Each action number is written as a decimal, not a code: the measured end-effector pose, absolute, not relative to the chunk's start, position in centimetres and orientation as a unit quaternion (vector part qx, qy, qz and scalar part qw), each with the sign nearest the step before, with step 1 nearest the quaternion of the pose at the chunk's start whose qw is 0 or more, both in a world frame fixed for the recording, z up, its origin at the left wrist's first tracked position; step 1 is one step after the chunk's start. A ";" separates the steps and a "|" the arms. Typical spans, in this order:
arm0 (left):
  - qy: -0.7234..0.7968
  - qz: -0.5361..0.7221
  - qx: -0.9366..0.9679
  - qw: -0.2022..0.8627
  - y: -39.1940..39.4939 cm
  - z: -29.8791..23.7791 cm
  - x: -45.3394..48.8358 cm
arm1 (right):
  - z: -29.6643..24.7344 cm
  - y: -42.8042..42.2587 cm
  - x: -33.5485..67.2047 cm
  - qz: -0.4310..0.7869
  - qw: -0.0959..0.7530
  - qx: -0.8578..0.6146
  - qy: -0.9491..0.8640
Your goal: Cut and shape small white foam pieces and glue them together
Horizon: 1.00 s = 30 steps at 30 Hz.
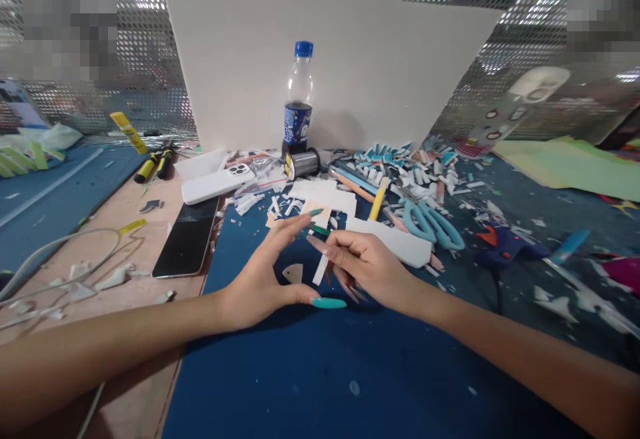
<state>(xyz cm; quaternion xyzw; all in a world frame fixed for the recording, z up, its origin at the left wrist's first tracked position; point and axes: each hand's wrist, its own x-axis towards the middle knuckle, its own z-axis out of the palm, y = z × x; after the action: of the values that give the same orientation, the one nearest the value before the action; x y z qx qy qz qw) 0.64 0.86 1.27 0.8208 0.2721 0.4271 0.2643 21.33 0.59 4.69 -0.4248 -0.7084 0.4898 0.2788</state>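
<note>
My left hand point(265, 276) is held over the blue mat with its thumb and fingers spread apart and nothing visible between them. My right hand point(370, 266) is closed in a pinch, and a narrow white strip point(321, 270) sticks out below its fingertips. A thin dark green piece point(320, 229) shows by the right fingertips; whether it is held too, I cannot tell. Between the hands, a small white cut piece point(293, 273) with a dark dot lies on the mat. Just beyond are white sheets point(323, 196) and a long white piece point(395, 240).
Blue-handled scissors point(433, 222) lie to the right, near a glue gun point(507, 246). A soda bottle point(299, 106) and wire spool point(304, 162) stand behind, beside heaped scraps point(395, 162). Two phones, one white point(217, 184) and one dark point(185, 239), lie left near a cable point(55, 239).
</note>
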 end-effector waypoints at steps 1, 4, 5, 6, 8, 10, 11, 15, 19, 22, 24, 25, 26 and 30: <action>0.271 0.445 0.820 0.235 0.8 1.3 0.4 | 4.6 0.6 21.7 0.474 0.273 -0.431 -0.718; 0.211 0.489 0.835 0.136 0.1 1.6 0.1 | 4.0 0.8 22.6 0.412 0.245 -0.450 -0.754; 0.174 0.490 0.849 0.096 -0.3 1.7 0.1 | 3.8 0.9 22.8 0.387 0.234 -0.455 -0.767; 0.131 0.483 0.865 0.046 -0.7 1.9 0.2 | 3.5 1.0 22.8 0.362 0.224 -0.459 -0.780; 0.070 0.437 0.890 -0.108 -1.7 2.2 0.6 | 3.0 1.2 22.9 0.307 0.209 -0.461 -0.806; 0.103 0.396 0.902 -0.140 -2.6 2.3 1.1 | 2.6 1.3 22.8 0.254 0.199 -0.456 -0.830; 0.130 0.380 0.906 -0.137 -3.0 2.4 1.3 | 2.4 1.3 22.8 0.230 0.194 -0.451 -0.840; 0.199 0.331 0.916 -0.114 -3.5 2.2 1.6 | 1.7 1.5 22.9 0.156 0.175 -0.433 -0.870; 0.209 0.321 0.918 -0.104 -3.2 2.0 1.6 | 1.3 1.6 23.1 0.111 0.159 -0.413 -0.890; 0.207 0.315 0.921 -0.095 -3.0 2.0 1.5 | 1.1 1.5 23.1 0.094 0.151 -0.409 -0.895; 0.204 0.311 0.923 -0.096 -3.0 2.2 1.5 | 1.0 1.6 23.1 0.090 0.145 -0.411 -0.896; 0.204 0.309 0.924 -0.097 -2.9 2.2 1.5 | 1.0 1.6 23.2 0.088 0.143 -0.415 -0.894; 0.204 0.306 0.925 -0.098 -2.9 2.3 1.5 | 1.1 1.7 23.3 0.087 0.144 -0.421 -0.891; 0.201 0.299 0.927 -0.100 -2.7 2.5 1.5 | 2.1 1.9 24.1 0.096 0.159 -0.454 -0.872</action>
<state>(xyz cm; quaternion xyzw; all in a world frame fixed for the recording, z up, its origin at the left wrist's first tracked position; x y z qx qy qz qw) 1.51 -2.69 2.50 0.9274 0.2011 0.2994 -0.0995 24.11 1.85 2.07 -0.4536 -0.8717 0.0955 0.1591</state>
